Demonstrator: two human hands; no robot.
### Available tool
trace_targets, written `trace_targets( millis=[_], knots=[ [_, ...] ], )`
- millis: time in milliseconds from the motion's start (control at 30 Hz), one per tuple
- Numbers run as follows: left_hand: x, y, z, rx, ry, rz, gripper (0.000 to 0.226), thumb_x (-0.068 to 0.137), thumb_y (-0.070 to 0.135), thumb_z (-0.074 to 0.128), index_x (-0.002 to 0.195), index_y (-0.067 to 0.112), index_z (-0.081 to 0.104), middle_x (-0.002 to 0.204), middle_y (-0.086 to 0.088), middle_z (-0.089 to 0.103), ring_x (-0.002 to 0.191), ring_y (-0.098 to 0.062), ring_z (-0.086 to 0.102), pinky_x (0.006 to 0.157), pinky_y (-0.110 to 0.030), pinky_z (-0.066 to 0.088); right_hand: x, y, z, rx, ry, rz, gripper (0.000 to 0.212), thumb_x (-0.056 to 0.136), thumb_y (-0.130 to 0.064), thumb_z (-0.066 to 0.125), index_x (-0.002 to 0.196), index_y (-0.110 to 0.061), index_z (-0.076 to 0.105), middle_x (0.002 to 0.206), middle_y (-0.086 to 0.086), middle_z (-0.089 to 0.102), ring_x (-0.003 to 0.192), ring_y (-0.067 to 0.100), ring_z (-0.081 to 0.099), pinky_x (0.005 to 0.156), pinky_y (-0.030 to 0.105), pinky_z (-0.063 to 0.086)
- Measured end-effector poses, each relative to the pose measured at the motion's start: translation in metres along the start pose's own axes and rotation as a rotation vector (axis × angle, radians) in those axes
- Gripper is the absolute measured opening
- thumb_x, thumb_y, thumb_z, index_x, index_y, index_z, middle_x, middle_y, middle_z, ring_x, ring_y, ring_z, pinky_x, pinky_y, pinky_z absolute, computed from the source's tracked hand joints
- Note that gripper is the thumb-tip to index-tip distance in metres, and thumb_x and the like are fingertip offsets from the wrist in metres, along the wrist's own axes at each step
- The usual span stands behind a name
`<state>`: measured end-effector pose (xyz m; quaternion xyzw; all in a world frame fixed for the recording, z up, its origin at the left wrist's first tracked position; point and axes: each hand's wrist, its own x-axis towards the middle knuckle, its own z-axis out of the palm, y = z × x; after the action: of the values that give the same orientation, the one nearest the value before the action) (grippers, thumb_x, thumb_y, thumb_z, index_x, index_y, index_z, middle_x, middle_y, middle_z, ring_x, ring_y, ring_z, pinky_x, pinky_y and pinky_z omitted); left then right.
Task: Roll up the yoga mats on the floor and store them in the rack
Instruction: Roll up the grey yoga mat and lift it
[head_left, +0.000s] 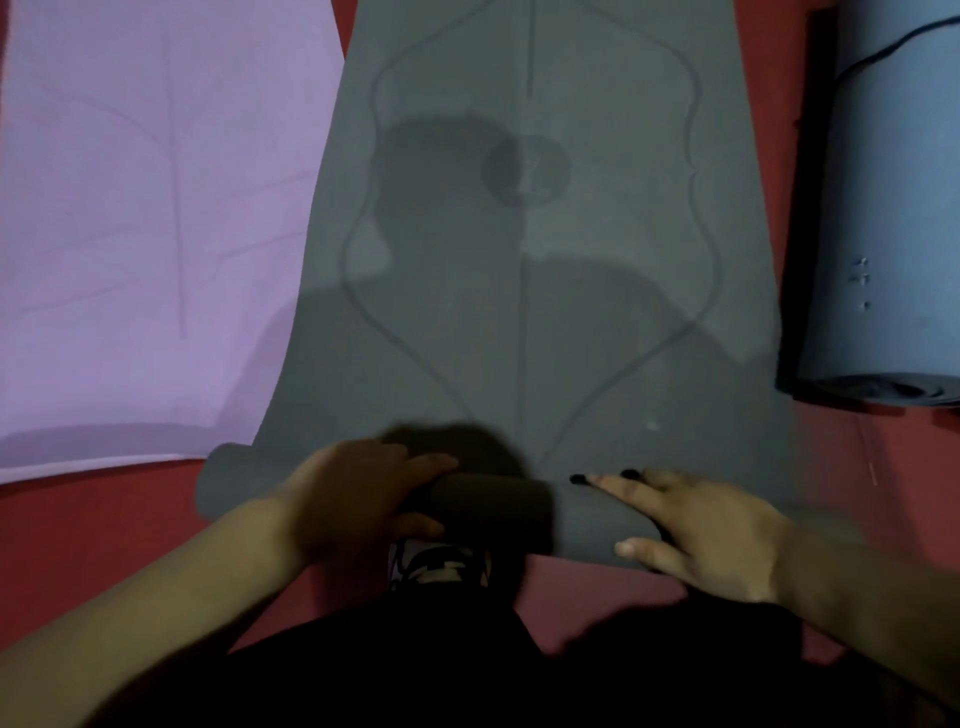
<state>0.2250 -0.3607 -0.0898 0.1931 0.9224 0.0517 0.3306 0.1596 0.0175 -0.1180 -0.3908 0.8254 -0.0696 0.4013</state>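
Note:
A grey yoga mat (530, 270) with curved line markings lies flat on the red floor (78, 530), stretching away from me. Its near end is rolled into a short thick roll (498, 506) across the bottom of the view. My left hand (358, 493) grips the roll left of its middle, fingers over the top and thumb underneath. My right hand (696, 525) rests on the roll's right part with fingers spread and nearly straight, thumb on the near side.
A purple mat (156, 234) lies flat to the left. A blue mat (883, 208), rolled up, lies on the right with its end facing me. My dark-clothed legs and a patterned shoe (436, 564) are just behind the roll.

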Motion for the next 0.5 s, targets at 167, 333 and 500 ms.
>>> trace_targets(
  millis=[167, 333, 500],
  knots=[
    [0.008, -0.004, -0.01, -0.144, -0.114, -0.064, 0.078, 0.089, 0.08, 0.042, 0.156, 0.043, 0.028, 0.138, 0.001, 0.059, 0.124, -0.021, 0.058, 0.102, -0.036, 0.043, 0.0, -0.004, 0.007, -0.099, 0.199, 0.043, 0.066, 0.097, -0.076, 0.02, 0.153, -0.059, -0.01, 0.135, -0.008, 0.044, 0.121, 0.017, 0.051, 0.101, 0.034, 0.042],
    [0.013, -0.01, -0.007, -0.317, -0.235, -0.092, 0.086, 0.076, 0.081, 0.047, 0.153, 0.048, 0.03, 0.141, 0.004, 0.056, 0.128, -0.018, 0.055, 0.107, -0.035, 0.041, -0.007, -0.011, 0.036, -0.234, 0.393, 0.023, 0.074, 0.096, -0.076, 0.036, 0.16, -0.041, 0.024, 0.123, 0.001, 0.056, 0.098, 0.023, 0.06, 0.082, 0.041, 0.054],
    [0.003, -0.002, 0.002, -0.008, -0.061, -0.102, 0.087, 0.078, 0.088, 0.018, 0.157, 0.052, 0.013, 0.138, 0.002, 0.05, 0.124, -0.024, 0.053, 0.097, -0.04, 0.041, 0.008, 0.0, 0.035, -0.256, 0.411, 0.03, 0.073, 0.094, -0.079, 0.035, 0.158, -0.044, 0.027, 0.115, -0.002, 0.057, 0.091, 0.021, 0.058, 0.079, 0.039, 0.052]
  ],
)
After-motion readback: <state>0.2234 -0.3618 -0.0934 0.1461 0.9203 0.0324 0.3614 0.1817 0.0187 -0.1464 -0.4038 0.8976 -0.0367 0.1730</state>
